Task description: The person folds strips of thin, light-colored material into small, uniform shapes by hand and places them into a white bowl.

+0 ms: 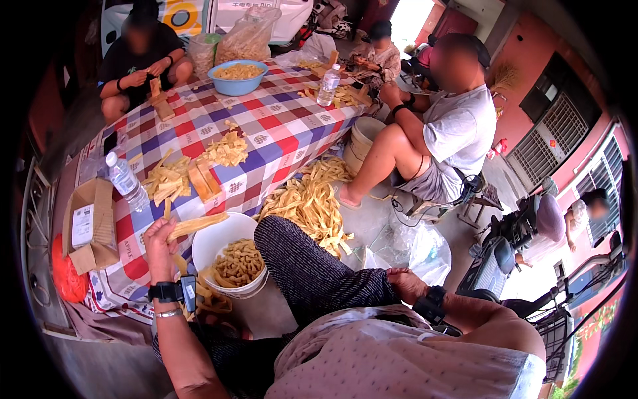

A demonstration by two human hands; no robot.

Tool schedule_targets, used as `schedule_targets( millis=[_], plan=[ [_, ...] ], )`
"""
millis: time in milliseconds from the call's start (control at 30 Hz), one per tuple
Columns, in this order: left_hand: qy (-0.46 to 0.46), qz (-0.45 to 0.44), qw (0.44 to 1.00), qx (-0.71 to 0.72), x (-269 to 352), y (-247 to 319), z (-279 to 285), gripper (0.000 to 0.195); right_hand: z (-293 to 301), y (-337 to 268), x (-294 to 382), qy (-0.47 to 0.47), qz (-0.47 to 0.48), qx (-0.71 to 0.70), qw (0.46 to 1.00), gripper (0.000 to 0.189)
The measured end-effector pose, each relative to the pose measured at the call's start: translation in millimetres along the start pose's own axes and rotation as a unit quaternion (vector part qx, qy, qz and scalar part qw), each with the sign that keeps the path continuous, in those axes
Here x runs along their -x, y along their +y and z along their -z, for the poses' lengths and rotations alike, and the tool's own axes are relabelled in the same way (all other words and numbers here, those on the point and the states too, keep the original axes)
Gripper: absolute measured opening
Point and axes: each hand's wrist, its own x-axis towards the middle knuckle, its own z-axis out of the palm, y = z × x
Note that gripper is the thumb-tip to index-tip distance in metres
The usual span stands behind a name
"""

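Note:
My left hand [160,239] is closed on a bunch of flat, yellowish strips [199,224] at the table's near edge, above the rim of a white bucket [199,244]. Inside that bucket lie short, knotted or curled yellowish pieces [241,264]. My right hand [406,283] rests at my knee, its fingers bent on the dark patterned trouser cloth [344,284]. On the checked tablecloth [259,172] are a pile of flat strips [169,182], a small wooden block [204,180] and a heap of short pieces [227,149].
A water bottle [127,182] and an open cardboard box [92,224] stand at the table's left end. Long strips [309,204] are heaped on the floor. A blue basin [238,80] stands farther back. Several other people sit around the table; a scooter [491,264] is at the right.

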Motion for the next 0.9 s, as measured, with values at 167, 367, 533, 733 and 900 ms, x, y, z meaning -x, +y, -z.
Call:
schedule_targets(
  millis=[167,367,533,733,900],
  plan=[
    [-0.013,0.008,1.000,-0.012,-9,-7,6,0.023,-3,-9,-9,-0.052,-0.064,0.066,0.994,0.009],
    [-0.004,0.022,0.999,-0.024,-10,-6,2,0.023,18,-44,-27,-0.169,-0.129,0.391,0.895,0.001],
    [-0.014,0.017,0.999,-0.038,-9,-9,3,0.023,28,-66,-59,-0.128,-0.067,0.580,0.802,0.014],
    [-0.020,0.029,0.999,-0.019,-9,-11,5,0.021,-45,-93,-106,-0.138,0.248,0.658,0.698,0.014],
    [-0.025,0.023,0.999,-0.032,-8,-13,8,0.020,-160,-112,-98,-0.245,0.436,0.577,0.646,0.015]
  ],
)
